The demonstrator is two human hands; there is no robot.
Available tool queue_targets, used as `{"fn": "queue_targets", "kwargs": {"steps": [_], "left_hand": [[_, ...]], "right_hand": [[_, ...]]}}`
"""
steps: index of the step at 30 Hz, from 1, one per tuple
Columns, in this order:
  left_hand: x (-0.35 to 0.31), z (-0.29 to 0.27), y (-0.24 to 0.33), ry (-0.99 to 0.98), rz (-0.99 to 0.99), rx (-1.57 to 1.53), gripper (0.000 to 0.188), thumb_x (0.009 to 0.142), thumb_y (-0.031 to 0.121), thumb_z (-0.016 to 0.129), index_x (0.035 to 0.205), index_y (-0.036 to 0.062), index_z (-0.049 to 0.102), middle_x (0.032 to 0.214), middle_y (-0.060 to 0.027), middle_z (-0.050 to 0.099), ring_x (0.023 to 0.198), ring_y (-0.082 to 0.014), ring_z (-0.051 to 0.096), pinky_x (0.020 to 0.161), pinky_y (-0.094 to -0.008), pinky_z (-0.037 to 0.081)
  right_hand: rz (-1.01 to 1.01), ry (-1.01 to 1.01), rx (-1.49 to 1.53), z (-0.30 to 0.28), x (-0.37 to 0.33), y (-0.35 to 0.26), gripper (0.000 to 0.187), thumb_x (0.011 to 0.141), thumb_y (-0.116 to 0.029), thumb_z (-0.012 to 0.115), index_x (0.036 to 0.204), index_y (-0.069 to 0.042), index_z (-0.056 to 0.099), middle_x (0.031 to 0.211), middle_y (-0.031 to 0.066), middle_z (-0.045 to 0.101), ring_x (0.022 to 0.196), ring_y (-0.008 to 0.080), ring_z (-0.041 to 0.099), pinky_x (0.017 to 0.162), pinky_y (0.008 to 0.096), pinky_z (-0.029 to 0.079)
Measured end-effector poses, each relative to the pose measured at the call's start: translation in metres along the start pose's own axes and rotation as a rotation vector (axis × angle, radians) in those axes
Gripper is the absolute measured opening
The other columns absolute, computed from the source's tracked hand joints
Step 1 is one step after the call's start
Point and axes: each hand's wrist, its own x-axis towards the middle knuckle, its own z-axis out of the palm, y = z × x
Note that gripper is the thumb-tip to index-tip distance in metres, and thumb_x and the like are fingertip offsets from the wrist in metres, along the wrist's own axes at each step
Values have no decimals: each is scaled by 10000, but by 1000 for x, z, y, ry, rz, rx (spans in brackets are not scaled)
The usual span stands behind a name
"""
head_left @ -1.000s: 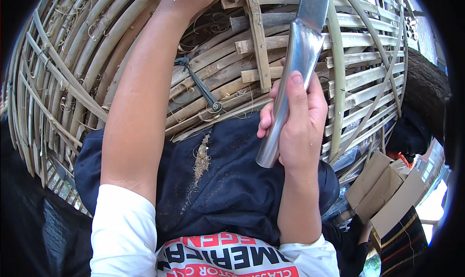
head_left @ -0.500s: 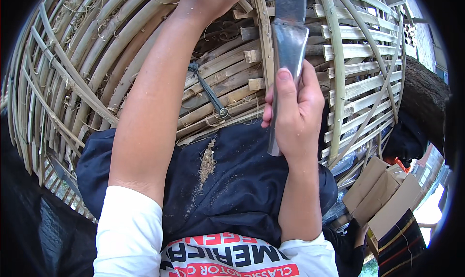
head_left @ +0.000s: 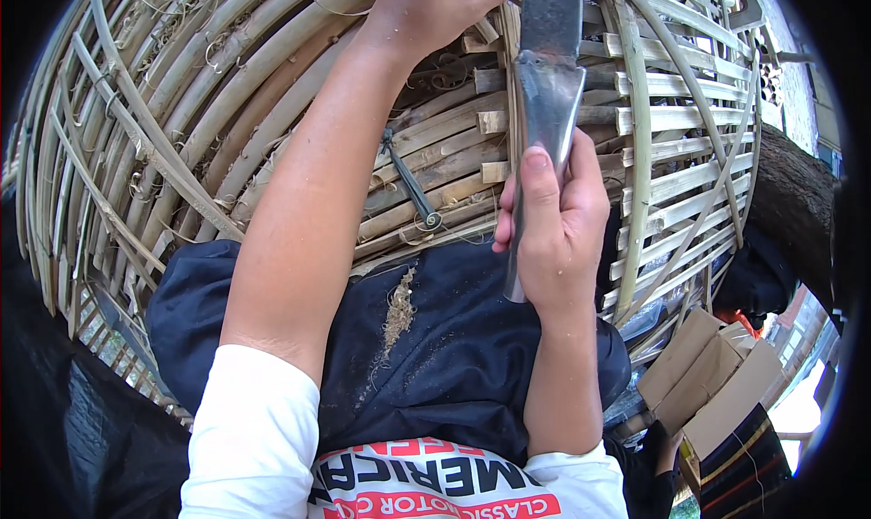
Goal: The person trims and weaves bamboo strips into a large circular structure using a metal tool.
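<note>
My right hand [head_left: 561, 224] is wrapped round the tubular metal handle of a large knife [head_left: 551, 79], thumb lying along it. The dull grey blade points away from me and runs out of the top edge. My left hand [head_left: 440, 11] reaches up to the top edge, its thumb and fingers closed at the upper part of a narrow upright bamboo strip [head_left: 511, 83]. The fingertips are partly cut off. Just right of that strip lies the blade. Behind both hands spreads a curved frame of bamboo slats [head_left: 435, 133].
A dark green cord [head_left: 413, 188] hangs on the slats. Shavings [head_left: 399, 315] lie on the dark cloth [head_left: 463, 337] over my lap. At right are a thick log [head_left: 798, 179], an opened cardboard box [head_left: 708, 365] and part of another person in dark clothes [head_left: 649, 465].
The view has shifted a little, so the bamboo frame sits farther right and lower. More of my left hand shows at the top. My right hand keeps its grip, slightly lower in view.
</note>
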Motion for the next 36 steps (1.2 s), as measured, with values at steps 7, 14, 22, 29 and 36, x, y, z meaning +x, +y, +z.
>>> {"fn": "queue_targets", "kwargs": {"steps": [7,14,22,29,36], "left_hand": [[1,0,4,0,-15,14,207,670,29,843,697,49,638,814,-50,687,849,-232,632,915,-359,407],[2,-2,6,17,-10,-49,198,689,42,844,699,50,647,813,-58,688,871,-244,627,909,-362,393],[2,-1,7,32,-10,-54,212,646,38,841,699,54,636,775,-64,667,836,-262,610,891,-375,395],[1,0,6,33,-14,-74,219,649,31,842,700,48,630,788,-65,680,873,-242,640,921,-366,397],[-1,-2,6,37,-2,-65,224,664,31,845,693,50,623,790,-69,681,854,-244,637,911,-368,398]], "right_hand": [[169,-21,-21,-2,8,-1,315,1066,-326,523,1114,-15,534,673,3,521,491,50,496,430,216,417],[139,-2,-22,-1,13,-7,328,1083,-373,470,1087,-49,523,674,18,528,467,66,503,415,217,430],[77,41,40,4,14,-7,312,1072,-334,511,1044,-23,526,629,-3,506,463,47,470,417,215,392],[51,37,-4,8,10,-8,335,1084,-391,461,1016,-67,514,655,28,521,453,72,494,405,223,428],[35,48,62,6,8,-3,353,1068,-369,514,1035,-19,541,635,6,513,465,52,478,417,224,394]]}}
